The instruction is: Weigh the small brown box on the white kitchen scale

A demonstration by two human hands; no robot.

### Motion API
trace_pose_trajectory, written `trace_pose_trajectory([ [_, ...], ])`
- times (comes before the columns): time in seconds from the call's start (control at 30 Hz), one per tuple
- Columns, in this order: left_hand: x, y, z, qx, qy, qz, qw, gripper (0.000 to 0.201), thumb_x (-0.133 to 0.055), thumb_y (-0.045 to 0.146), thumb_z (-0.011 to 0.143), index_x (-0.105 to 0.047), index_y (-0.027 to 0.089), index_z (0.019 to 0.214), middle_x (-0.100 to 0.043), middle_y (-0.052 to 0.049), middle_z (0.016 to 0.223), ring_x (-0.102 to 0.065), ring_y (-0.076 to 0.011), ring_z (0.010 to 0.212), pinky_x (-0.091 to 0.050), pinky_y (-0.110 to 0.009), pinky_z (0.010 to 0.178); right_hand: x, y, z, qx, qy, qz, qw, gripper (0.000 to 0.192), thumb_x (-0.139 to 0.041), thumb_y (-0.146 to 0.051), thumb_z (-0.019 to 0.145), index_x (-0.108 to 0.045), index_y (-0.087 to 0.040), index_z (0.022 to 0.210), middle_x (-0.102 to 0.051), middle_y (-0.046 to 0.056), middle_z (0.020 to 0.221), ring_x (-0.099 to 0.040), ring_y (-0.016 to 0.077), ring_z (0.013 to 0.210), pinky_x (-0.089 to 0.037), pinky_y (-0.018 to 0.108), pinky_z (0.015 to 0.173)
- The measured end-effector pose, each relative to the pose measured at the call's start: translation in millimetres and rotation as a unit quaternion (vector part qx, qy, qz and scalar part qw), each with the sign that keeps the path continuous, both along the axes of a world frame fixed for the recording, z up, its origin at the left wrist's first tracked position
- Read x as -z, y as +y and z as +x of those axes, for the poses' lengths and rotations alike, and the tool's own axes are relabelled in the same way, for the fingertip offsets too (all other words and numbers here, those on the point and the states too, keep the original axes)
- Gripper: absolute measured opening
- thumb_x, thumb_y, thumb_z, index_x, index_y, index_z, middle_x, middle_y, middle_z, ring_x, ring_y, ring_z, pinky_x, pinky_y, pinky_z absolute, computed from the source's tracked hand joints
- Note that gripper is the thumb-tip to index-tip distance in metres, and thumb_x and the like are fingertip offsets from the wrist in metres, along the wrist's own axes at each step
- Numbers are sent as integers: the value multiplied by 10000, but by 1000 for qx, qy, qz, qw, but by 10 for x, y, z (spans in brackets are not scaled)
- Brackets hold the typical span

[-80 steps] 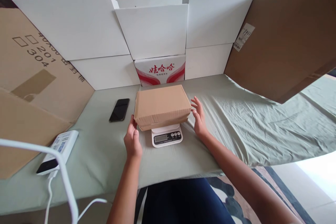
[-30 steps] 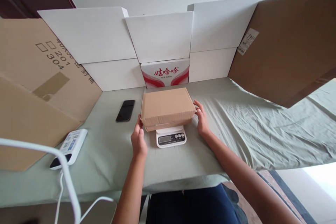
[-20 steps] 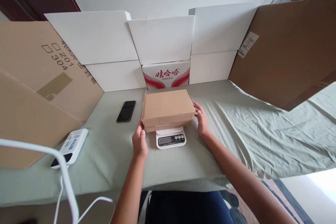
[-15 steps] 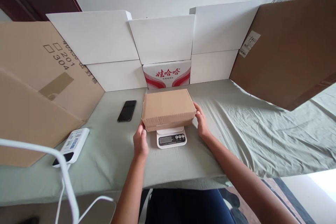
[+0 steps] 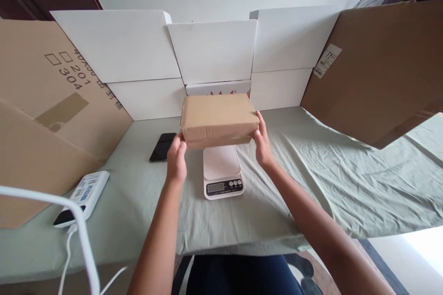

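Observation:
A small brown cardboard box [image 5: 218,117] is held up between my two hands, over the back of a white kitchen scale [image 5: 222,170]. My left hand [image 5: 176,156] grips its lower left corner, thumb at the front. At the right end, my right hand [image 5: 262,143] has its fingers along the side and its thumb near the front corner. Below the box, much of the scale's plate shows bare, with the display and buttons facing me. Just left of my left hand lies a black smartphone [image 5: 162,148], partly covered by that hand. Any fingers beneath the box are hidden.
White boxes [image 5: 211,53] stand stacked along the back. Large cardboard boxes flank the table, one at left [image 5: 51,115] and one at right [image 5: 377,73]. A white power bank-like device [image 5: 83,198] with a cable lies at left, behind a curved white tube [image 5: 81,226]. Green cloth [image 5: 332,184] covers the table.
Both my hands have raised the cardboard box up and away from me, off the scale. The scale's plate now shows, and the box covers more of the red-printed carton behind.

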State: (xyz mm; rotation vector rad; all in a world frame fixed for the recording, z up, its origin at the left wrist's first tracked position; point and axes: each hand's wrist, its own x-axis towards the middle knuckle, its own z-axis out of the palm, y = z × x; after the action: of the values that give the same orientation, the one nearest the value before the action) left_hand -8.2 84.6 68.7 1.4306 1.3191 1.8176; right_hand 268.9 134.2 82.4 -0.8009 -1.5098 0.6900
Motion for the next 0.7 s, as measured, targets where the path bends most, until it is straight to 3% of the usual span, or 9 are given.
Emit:
trace_pose_trajectory([
  [0.07, 5, 295, -80, 23, -61, -10, 998, 608, -587, 648, 906, -671, 210, 1320, -722, -143, 1330, -665, -296, 1290, -509, -414, 1089, 0, 216, -106, -27, 3, 4, 1000, 808, -411, -768, 993, -292, -333, 1664, -338, 41, 1755, -321, 293, 1631, -286, 513, 1338],
  [0.17, 189, 553, -138, 32, -128, -48, 990, 582, -670, 680, 826, -683, 230, 1196, -736, -136, 1254, -690, -293, 1239, -526, -405, 1042, 179, 432, -244, -37, 9, -21, 999, 881, -437, -794, 964, -287, -269, 1655, -341, 91, 1748, -320, 291, 1627, -268, 477, 1348],
  [0.27, 419, 610, -128, 30, -148, -42, 988, 553, -674, 694, 821, -676, 245, 1144, -725, -131, 1249, -690, -280, 1227, -530, -393, 1010, 389, 499, -295, -40, 10, -37, 998, 912, -456, -798, 948, -286, -230, 1641, -371, 118, 1726, -328, 298, 1619, -262, 478, 1349],
  [0.37, 562, 624, -82, 18, -163, -47, 985, 550, -675, 696, 814, -666, 245, 1127, -724, -130, 1216, -700, -272, 1194, -534, -390, 992, 479, 506, -282, -29, -1, -49, 998, 871, -440, -771, 967, -297, -221, 1627, -400, 122, 1707, -334, 294, 1613, -273, 486, 1342],
  [0.7, 702, 777, -30, 4, -217, -76, 973, 557, -694, 659, 753, -667, 221, 1095, -725, -137, 1205, -699, -263, 1182, -537, -377, 971, 548, 617, -243, -13, -7, -76, 997, 740, -428, -688, 998, -339, -219, 1563, -532, 140, 1571, -506, 292, 1453, -396, 500, 1257],
])
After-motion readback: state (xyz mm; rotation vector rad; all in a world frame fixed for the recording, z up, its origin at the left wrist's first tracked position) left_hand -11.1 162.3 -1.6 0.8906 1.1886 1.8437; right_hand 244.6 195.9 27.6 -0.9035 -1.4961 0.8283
